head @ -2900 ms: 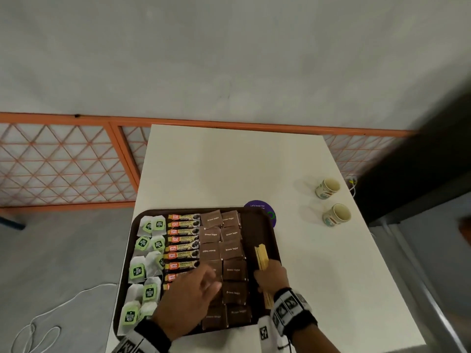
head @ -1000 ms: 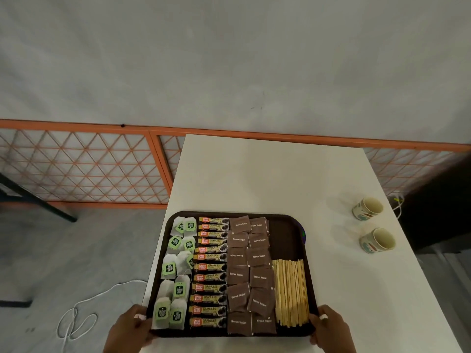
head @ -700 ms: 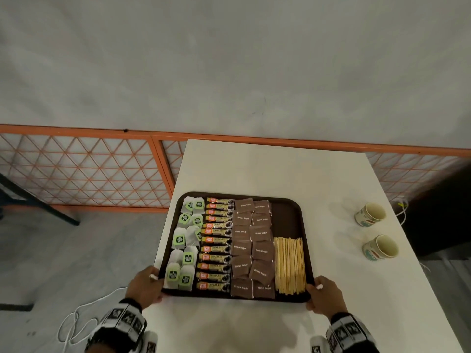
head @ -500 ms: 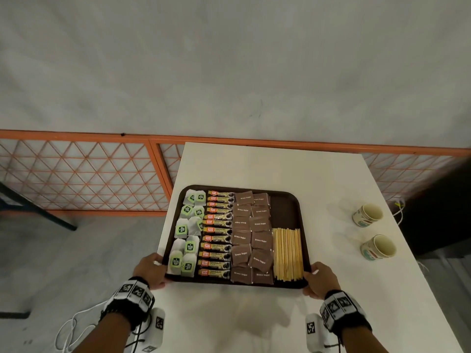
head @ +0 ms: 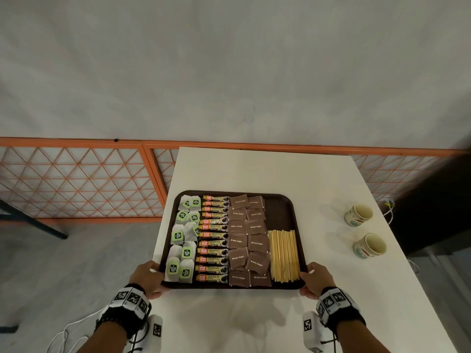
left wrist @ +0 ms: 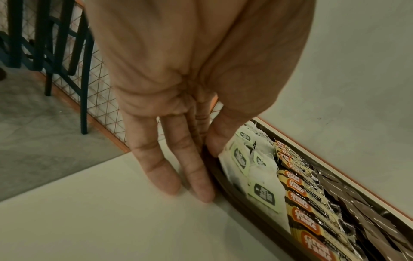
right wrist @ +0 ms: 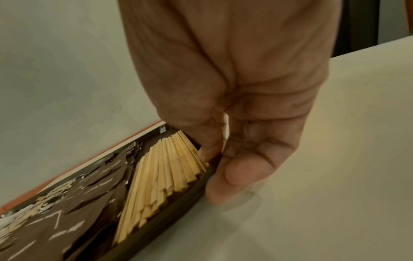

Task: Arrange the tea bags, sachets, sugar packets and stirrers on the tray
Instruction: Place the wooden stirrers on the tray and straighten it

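Observation:
A dark brown tray [head: 279, 212] lies on the white table [head: 254, 169]. It holds, from left to right, white tea bags with green tags [head: 184, 240], a column of sachets [head: 214, 240], brown sugar packets [head: 248, 240] and a row of wooden stirrers [head: 283, 254]. My left hand [head: 153, 273] grips the tray's near-left corner; the thumb [left wrist: 218, 141] lies on the rim [left wrist: 225, 183] beside the tea bags [left wrist: 259, 176]. My right hand [head: 312, 276] grips the near-right corner, pinching the rim [right wrist: 201, 187] next to the stirrers [right wrist: 165, 173].
Two paper cups [head: 358, 214] [head: 370, 248] stand on the table to the right of the tray. An orange lattice fence [head: 76, 182] runs behind and to the left. The tray's left side is close to the table's left edge. A white cable [head: 66, 335] lies on the floor.
Both hands left the packets and stirrers and took hold of the tray's near corners. The tray has slid away from me, farther onto the table.

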Tool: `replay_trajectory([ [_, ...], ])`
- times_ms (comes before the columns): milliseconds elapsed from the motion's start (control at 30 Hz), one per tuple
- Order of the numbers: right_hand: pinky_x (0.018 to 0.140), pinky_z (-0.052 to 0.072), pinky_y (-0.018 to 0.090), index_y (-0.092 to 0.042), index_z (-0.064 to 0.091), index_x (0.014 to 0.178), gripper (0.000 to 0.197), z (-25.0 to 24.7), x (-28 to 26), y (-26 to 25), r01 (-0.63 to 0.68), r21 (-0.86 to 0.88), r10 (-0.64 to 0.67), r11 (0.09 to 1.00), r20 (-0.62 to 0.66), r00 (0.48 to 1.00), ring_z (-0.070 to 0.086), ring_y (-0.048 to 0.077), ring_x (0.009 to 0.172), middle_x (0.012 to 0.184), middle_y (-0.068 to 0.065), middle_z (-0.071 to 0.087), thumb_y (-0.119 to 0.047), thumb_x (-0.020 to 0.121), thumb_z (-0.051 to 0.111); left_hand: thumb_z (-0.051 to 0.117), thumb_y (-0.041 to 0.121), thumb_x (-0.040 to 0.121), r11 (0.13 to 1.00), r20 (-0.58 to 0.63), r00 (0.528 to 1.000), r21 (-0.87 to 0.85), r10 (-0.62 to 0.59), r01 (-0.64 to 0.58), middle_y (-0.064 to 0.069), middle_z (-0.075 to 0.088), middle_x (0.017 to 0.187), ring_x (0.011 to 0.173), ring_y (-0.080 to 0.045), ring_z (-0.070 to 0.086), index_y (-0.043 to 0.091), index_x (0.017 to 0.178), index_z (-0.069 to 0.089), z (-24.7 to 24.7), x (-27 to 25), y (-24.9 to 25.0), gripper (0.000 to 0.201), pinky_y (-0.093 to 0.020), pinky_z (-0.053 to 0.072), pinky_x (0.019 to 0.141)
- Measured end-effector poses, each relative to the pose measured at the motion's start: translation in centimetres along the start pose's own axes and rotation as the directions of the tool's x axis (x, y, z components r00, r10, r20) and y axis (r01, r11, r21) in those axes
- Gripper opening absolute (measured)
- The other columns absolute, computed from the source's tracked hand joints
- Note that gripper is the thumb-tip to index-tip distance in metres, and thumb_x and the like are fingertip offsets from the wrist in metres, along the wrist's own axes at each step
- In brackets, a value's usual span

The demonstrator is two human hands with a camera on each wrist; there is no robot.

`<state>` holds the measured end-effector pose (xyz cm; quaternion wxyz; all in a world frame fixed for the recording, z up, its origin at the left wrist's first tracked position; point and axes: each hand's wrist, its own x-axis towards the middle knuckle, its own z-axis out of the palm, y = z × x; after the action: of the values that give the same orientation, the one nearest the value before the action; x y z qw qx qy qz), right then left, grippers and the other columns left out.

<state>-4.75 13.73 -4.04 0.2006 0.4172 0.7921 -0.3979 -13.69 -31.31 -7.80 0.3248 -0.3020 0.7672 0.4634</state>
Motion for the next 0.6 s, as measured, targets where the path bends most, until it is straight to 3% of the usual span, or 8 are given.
replay_trajectory([
  [67, 0.048, 0.054, 0.028, -0.011, 0.052, 0.093, 0.004, 0.0, 0.0, 0.1, -0.006, 0.046, 0.005, 0.999, 0.018, 1.000, 0.064, 0.025, 0.050, 0.082, 0.021, 0.072, -0.013, 0.095, 0.055, 0.077, -0.006, 0.068, 1.000, 0.003, 1.000, 0.011, 0.000, 0.000, -0.024, 0.073, 0.089, 0.086, -0.041, 0.072, 0.011, 0.097, 0.061, 0.1, -1.4, 0.8, 0.037, -0.058, 0.059, 0.077],
  [200, 0.049, 0.046, 0.026, -0.007, 0.054, 0.102, 0.012, -0.1, -1.0, 0.9, -0.084, 0.314, 0.054, 0.946, 0.102, 0.993, 0.056, 0.024, 0.053, 0.077, 0.021, 0.061, -0.018, 0.099, 0.054, 0.072, -0.009, 0.076, 1.000, 0.032, 0.999, -0.021, 0.010, -0.010, -0.030, 0.071, 0.092, 0.091, -0.044, 0.070, 0.007, 0.099, 0.060, 0.3, -3.2, 1.7, 0.030, -0.049, 0.058, 0.080],
  [300, 0.052, 0.045, 0.026, -0.004, 0.057, 0.099, 0.032, -0.5, -2.3, 2.6, -0.153, 0.524, 0.099, 0.838, 0.130, 0.986, 0.050, 0.021, 0.051, 0.075, 0.017, 0.059, -0.033, 0.103, 0.046, 0.065, -0.002, 0.086, 0.997, 0.028, 0.998, -0.049, 0.063, -0.061, -0.030, 0.071, 0.092, 0.085, -0.042, 0.070, 0.005, 0.098, 0.058, 0.1, -3.5, 1.2, 0.015, -0.044, 0.055, 0.072],
  [367, 0.053, 0.043, 0.026, -0.005, 0.056, 0.092, 0.036, -0.8, -3.1, 4.6, -0.201, 0.559, 0.174, 0.804, 0.102, 0.979, 0.048, 0.020, 0.048, 0.070, 0.013, 0.059, -0.035, 0.104, 0.042, 0.061, 0.008, 0.091, 0.988, -0.042, 0.988, 0.036, 0.149, -0.147, -0.026, 0.072, 0.090, 0.079, -0.037, 0.070, 0.007, 0.096, 0.060, -0.6, -3.6, 0.4, 0.005, -0.041, 0.056, 0.069],
  [500, 0.049, 0.036, 0.018, -0.009, 0.051, 0.074, 0.034, -1.8, -5.2, 8.7, -0.259, 0.548, 0.289, 0.795, 0.034, 0.957, 0.040, 0.016, 0.040, 0.057, 0.007, 0.049, -0.022, 0.104, 0.040, 0.060, 0.020, 0.090, 0.865, -0.192, 0.896, 0.401, 0.401, -0.301, -0.013, 0.071, 0.079, 0.074, -0.033, 0.066, 0.015, 0.080, 0.063, -2.2, -3.9, 1.5, 0.012, -0.041, 0.053, 0.075],
  [600, 0.051, 0.034, 0.018, -0.012, 0.052, 0.066, 0.037, -3.6, -6.4, 11.3, -0.347, 0.428, 0.348, 0.835, 0.079, 0.934, 0.036, 0.016, 0.041, 0.056, 0.005, 0.047, -0.022, 0.101, 0.043, 0.068, 0.033, 0.088, 0.781, -0.151, 0.818, 0.431, 0.555, -0.451, -0.004, 0.072, 0.067, 0.063, -0.023, 0.066, 0.018, 0.071, 0.064, -1.3, -8.8, 5.9, 0.023, -0.034, 0.052, 0.067],
])
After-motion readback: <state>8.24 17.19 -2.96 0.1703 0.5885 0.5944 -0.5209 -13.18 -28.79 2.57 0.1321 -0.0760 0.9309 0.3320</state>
